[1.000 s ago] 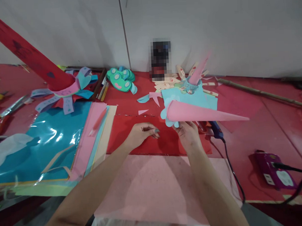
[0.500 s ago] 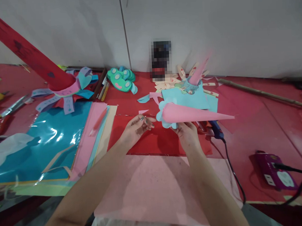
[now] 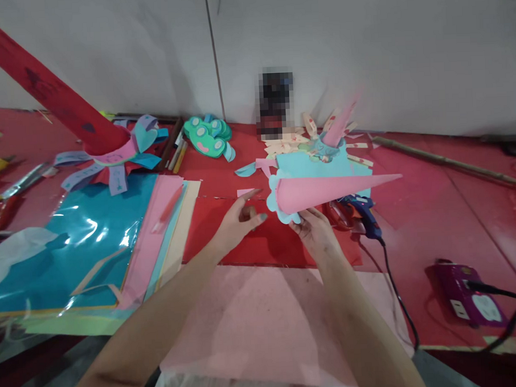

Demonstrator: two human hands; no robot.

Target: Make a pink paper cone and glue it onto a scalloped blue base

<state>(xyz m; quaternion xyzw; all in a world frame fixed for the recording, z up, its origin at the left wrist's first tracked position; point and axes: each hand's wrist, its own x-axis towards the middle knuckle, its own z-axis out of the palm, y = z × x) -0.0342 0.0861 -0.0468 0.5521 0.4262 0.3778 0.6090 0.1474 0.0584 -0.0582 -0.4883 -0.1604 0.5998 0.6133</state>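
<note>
A pink paper cone (image 3: pixel 326 191) with a scalloped light-blue paper base (image 3: pixel 272 200) lies sideways in the air, its tip pointing right. My right hand (image 3: pixel 313 228) grips it from below, near the blue edge. To the left of the base is my left hand (image 3: pixel 242 220), thumb and index finger apart, with nothing seen in it. Under both hands is a red sheet (image 3: pixel 217 235) with a shiny surface. A small pink paper scrap (image 3: pixel 245 192) lies just beyond my left fingertips.
At right, a blue glue gun (image 3: pixel 368 217) trails a cord near a purple power box (image 3: pixel 470 292). Left are stacked sheets under a blue plastic-covered one (image 3: pixel 101 223), a tall red cone (image 3: pixel 57 91) and scissors (image 3: pixel 22 186). Behind stand green frog cutouts (image 3: pixel 208 138) and a smaller pink cone (image 3: pixel 338 124).
My left thumb and index finger have spread apart from a closer pose. The cone in my right hand has tilted, its tip rising slightly.
</note>
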